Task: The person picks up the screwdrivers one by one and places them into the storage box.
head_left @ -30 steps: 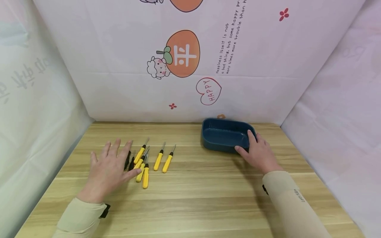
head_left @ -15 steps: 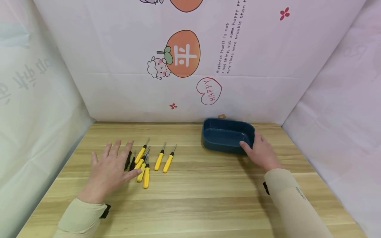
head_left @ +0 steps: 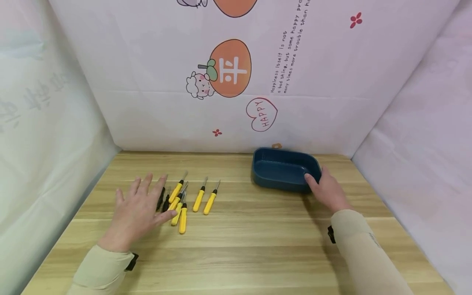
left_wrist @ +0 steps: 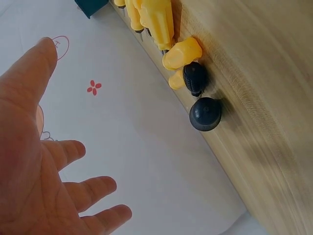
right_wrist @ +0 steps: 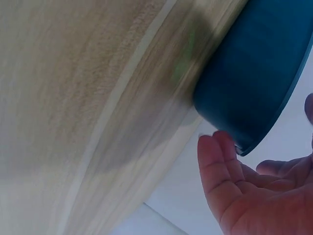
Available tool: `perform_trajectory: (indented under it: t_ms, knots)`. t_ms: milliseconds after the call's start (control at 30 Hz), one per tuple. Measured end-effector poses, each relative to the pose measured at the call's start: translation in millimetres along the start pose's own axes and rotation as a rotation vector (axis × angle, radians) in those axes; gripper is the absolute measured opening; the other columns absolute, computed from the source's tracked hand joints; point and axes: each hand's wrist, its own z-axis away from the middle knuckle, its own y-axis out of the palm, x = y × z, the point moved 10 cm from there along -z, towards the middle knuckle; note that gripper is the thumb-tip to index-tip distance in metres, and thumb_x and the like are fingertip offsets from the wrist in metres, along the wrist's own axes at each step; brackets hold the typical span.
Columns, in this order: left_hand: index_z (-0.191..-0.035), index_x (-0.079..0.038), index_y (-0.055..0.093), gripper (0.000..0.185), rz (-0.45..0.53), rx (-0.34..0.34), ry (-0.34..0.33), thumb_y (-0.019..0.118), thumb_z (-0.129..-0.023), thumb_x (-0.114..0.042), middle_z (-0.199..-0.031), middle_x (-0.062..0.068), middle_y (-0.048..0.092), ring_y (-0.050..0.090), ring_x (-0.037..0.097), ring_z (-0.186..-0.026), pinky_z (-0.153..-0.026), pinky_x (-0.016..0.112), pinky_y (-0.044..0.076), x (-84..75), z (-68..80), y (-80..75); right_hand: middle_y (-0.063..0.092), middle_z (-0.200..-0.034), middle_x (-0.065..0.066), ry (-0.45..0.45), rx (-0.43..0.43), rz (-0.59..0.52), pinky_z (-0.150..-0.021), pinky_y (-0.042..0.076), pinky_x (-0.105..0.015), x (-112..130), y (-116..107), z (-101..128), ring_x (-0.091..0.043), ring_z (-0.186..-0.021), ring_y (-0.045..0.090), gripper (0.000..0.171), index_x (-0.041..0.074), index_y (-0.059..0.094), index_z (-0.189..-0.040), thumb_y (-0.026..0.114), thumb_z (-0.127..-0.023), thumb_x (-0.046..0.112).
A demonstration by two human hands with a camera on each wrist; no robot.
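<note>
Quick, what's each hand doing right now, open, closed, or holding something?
Left hand: open, fingers spread, hovering beside the screwdrivers, holding nothing.
Right hand: open, fingers relaxed at the blue tray, no clear grip on it.

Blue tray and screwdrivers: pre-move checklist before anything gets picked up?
1. Blue tray upright, opening up: ok.
2. Tray interior free of items: ok, as far as the head view shows.
3. Right hand at the tray's near right corner: ok, fingers at the rim; firm grip cannot tell.
4. Left hand holding nothing: ok, fingers spread, over the left end of the screwdrivers.
5. Screwdrivers lying flat on the table: ok; the left ones are bunched, two at right lie separate.
6. Path between screwdrivers and tray free: ok, bare wood.
</note>
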Motion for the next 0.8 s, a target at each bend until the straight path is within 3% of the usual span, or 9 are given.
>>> perform_trajectory:
  t_ms: [233, 300, 433, 533, 667, 800]
  knots:
    - [-0.168, -0.02, 0.021, 0.107, -0.006, -0.004, 0.016, 0.058, -0.088, -0.081, -0.168, 0.027, 0.026, 0.026, 0.058, -0.149, -0.104, 0.091, 0.013, -3.6, -2.6, 1.3, 0.019, -0.158, -0.048, 0.027, -0.009, -0.035, -0.118, 0.026, -0.07, -11.4, -3.6, -0.7, -0.063, -0.144, 0.027, 0.087, -0.02, 0.007, -0.157, 0.023, -0.111, 0.053]
    - [-0.168, -0.02, 0.021, 0.107, -0.002, -0.003, 0.017, 0.059, -0.088, -0.08, -0.168, 0.027, 0.025, 0.025, 0.058, -0.149, -0.104, 0.09, 0.013, -3.4, -2.8, 1.6, 0.028, -0.155, -0.047, 0.04, -0.014, -0.043, -0.116, 0.03, -0.069, -15.0, -4.1, -1.9, -0.062, -0.14, 0.034, 0.086, -0.019, 0.013, -0.156, 0.023, -0.111, 0.053]
    - [-0.168, -0.02, 0.021, 0.107, 0.002, -0.004, 0.013, 0.057, -0.088, -0.082, -0.168, 0.027, 0.025, 0.025, 0.058, -0.149, -0.104, 0.091, 0.013, -1.8, -2.2, 2.1, 0.062, -0.121, -0.035, 0.055, -0.015, -0.071, -0.102, 0.043, -0.063, -17.6, -4.0, -3.8, -0.051, -0.116, 0.055, 0.079, -0.015, 0.03, -0.15, 0.026, -0.111, 0.053]
    - [-0.168, -0.02, 0.022, 0.108, 0.006, -0.004, 0.011, 0.053, -0.087, -0.085, -0.168, 0.027, 0.026, 0.025, 0.058, -0.149, -0.103, 0.091, 0.013, -1.4, -1.6, 2.5, 0.068, -0.088, -0.019, 0.062, -0.017, -0.085, -0.092, 0.045, -0.056, -18.1, -4.1, -5.0, -0.041, -0.097, 0.06, 0.073, -0.013, 0.037, -0.144, 0.027, -0.111, 0.051]
    - [-0.167, -0.019, 0.023, 0.108, 0.008, 0.003, 0.007, 0.052, -0.087, -0.086, -0.168, 0.027, 0.025, 0.025, 0.059, -0.149, -0.103, 0.091, 0.013, -1.6, -0.3, 3.6, 0.067, -0.077, -0.011, 0.092, -0.009, -0.091, -0.088, 0.045, -0.052, -19.8, -3.2, -5.7, -0.035, -0.088, 0.062, 0.066, -0.011, 0.044, -0.138, 0.027, -0.112, 0.047]
    - [-0.167, -0.018, 0.025, 0.108, 0.001, 0.011, 0.003, 0.05, -0.087, -0.087, -0.168, 0.027, 0.025, 0.025, 0.059, -0.149, -0.104, 0.091, 0.014, -1.7, 0.6, 5.8, 0.067, -0.079, -0.011, 0.118, 0.011, -0.088, -0.085, 0.046, -0.049, -20.8, -0.2, -5.0, -0.03, -0.081, 0.062, 0.055, -0.007, 0.053, -0.121, 0.027, -0.112, 0.041]
